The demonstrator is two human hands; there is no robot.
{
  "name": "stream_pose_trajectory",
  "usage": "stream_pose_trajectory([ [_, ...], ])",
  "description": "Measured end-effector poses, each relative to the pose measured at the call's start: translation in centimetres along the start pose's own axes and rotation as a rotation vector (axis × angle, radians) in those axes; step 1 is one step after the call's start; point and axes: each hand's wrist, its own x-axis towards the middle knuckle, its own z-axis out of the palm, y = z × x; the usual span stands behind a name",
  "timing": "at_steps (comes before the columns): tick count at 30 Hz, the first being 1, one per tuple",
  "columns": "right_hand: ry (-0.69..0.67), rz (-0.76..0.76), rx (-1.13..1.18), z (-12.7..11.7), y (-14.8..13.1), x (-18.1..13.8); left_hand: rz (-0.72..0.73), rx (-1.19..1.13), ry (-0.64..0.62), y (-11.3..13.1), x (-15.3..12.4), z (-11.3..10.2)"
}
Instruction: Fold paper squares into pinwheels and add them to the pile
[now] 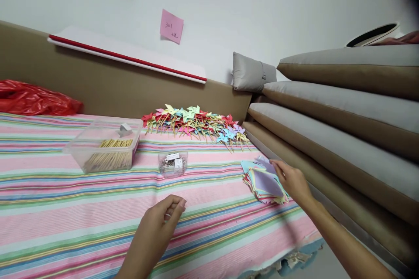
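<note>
R hand (293,181) fingers apart on paper stack (264,184), axis near-far, L hand (163,223) fingertips together

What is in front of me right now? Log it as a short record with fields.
Surface: pink striped cloth
Right hand: fingers on stack of coloured paper squares
Left hand: curled above the cloth, grip unclear
Middle: small round clear container; clear plastic box of wooden sticks
Back: pile of coloured paper pinwheels

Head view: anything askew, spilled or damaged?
The striped cloth looks ragged along its near right edge. The paper stack under the right hand is fanned out, its sheets not squared. No spill seen.
</note>
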Motion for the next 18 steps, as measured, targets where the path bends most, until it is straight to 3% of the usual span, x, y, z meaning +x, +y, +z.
stream_pose_trajectory([
  [3, 0.033, -0.028, 0.200, -1.2, -4.5, 0.4, -0.018, -0.016, -0.016, -0.3, 0.0, 0.4],
  [5, -0.019, -0.052, 0.390, -0.6, -8.1, -0.1, -0.062, -0.090, -0.003, -0.4, 0.2, 0.9],
  [9, -0.292, -0.026, 0.750, 3.4, -14.9, -2.7, -0.206, -0.439, 0.128, -0.3, 0.9, 1.6],
  [11, -0.436, -0.008, 0.883, 5.7, -17.4, -4.0, -0.238, -0.638, 0.120, -0.2, 1.2, 1.4],
  [14, -0.615, 0.017, 1.013, 8.2, -19.2, -5.2, -0.224, -0.766, 0.015, 0.0, 1.3, 0.6],
  [18, -0.815, 0.077, 1.147, 9.4, -19.6, -5.7, -0.263, -0.665, -0.007, 0.4, 0.9, -0.6],
])
